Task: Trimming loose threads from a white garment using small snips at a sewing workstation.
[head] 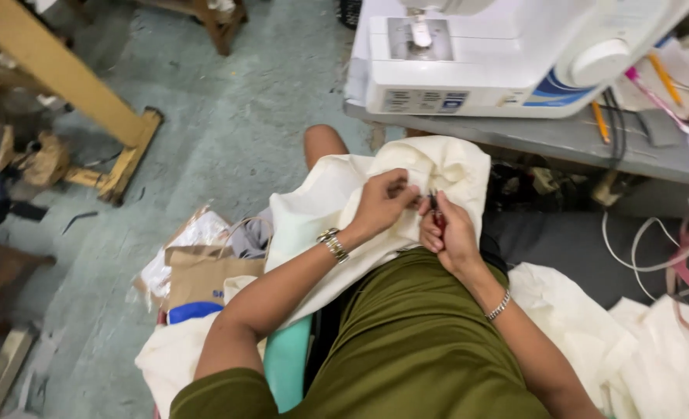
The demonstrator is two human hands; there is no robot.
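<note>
Right hand (447,233): clamped on small red-handled tool (438,218), tip at cream fabric (445,167). Left hand (387,200): pinching same fabric fold taut, just L of tool. Fabric on lap, below sewing machine (507,62). Step, judged: seam/thread picking. Next calls for steady tension, short strokes.

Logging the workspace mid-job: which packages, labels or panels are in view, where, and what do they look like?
Brown paper bag: floor at left, rectangular, with a blue patch.
Clear crumpled plastic bag: just behind the paper bag, whitish.
Label panel: front of white sewing machine, a row of small blue-and-grey squares.
</note>
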